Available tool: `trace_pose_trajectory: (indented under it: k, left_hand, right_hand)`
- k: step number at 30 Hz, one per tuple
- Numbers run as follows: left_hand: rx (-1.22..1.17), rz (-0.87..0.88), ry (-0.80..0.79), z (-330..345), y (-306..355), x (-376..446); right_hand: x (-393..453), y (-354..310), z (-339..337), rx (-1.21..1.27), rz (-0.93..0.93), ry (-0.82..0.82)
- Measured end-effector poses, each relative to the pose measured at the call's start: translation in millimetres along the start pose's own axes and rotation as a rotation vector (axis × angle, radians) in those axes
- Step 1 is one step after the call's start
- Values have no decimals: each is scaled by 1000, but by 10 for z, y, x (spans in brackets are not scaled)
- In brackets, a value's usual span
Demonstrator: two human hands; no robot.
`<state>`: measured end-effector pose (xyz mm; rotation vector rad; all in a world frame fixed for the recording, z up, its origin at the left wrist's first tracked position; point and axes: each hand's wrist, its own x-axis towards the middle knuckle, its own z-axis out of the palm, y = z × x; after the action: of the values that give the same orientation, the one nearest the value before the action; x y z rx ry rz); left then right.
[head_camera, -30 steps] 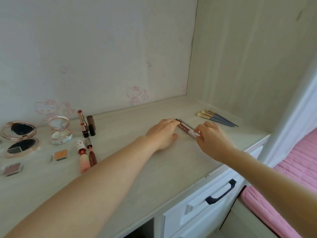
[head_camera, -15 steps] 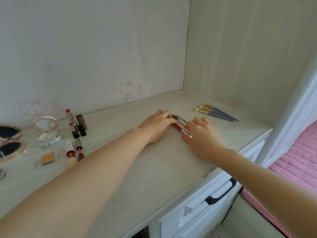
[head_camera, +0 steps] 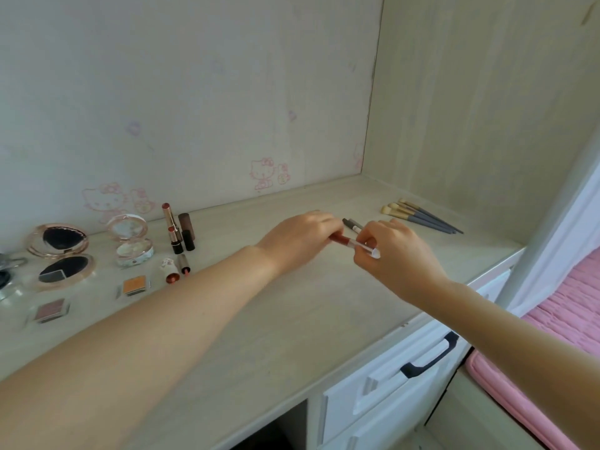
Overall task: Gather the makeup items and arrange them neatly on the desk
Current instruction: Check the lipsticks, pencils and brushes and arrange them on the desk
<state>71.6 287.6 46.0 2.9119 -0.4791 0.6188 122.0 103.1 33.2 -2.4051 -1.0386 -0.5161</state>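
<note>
My left hand (head_camera: 300,241) and my right hand (head_camera: 394,258) both grip a slim red and clear lip pen (head_camera: 350,243), held just above the pale desk (head_camera: 292,319). Two grey pencils (head_camera: 352,224) lie on the desk right behind the hands. Several brushes (head_camera: 422,216) with grey handles lie at the far right. On the left stand lipsticks (head_camera: 177,230), with two more lying (head_camera: 177,271) in front. Beside them are an open round compact (head_camera: 133,243), a larger open compact (head_camera: 63,254), an orange pan (head_camera: 134,285) and a mauve pan (head_camera: 50,310).
The desk sits in a corner, with a back wall bearing pink cat drawings (head_camera: 266,173) and a side panel on the right. White drawers with a black handle (head_camera: 428,362) lie below the front edge. A pink bed (head_camera: 552,319) is at the lower right.
Both hands lay flat on the pens against the desk. Now they have lifted the red lip pen off the surface, leaving the grey pencils behind. The view has shifted slightly.
</note>
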Motion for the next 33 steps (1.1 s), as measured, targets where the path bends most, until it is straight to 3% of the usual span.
trace_pose_trajectory:
  k: [11, 26, 33]
  left_hand:
    - [36, -62, 195, -825, -56, -1049]
    - [-65, -410, 365, -1335, -81, -2806]
    - [-88, -657, 574, -1258, -88, -3272]
  right_hand:
    - [107, -821, -233, 690, 191, -111]
    - [-38, -2349, 277, 951, 149, -357]
    - [-170, -2819, 644, 1088, 192, -448]
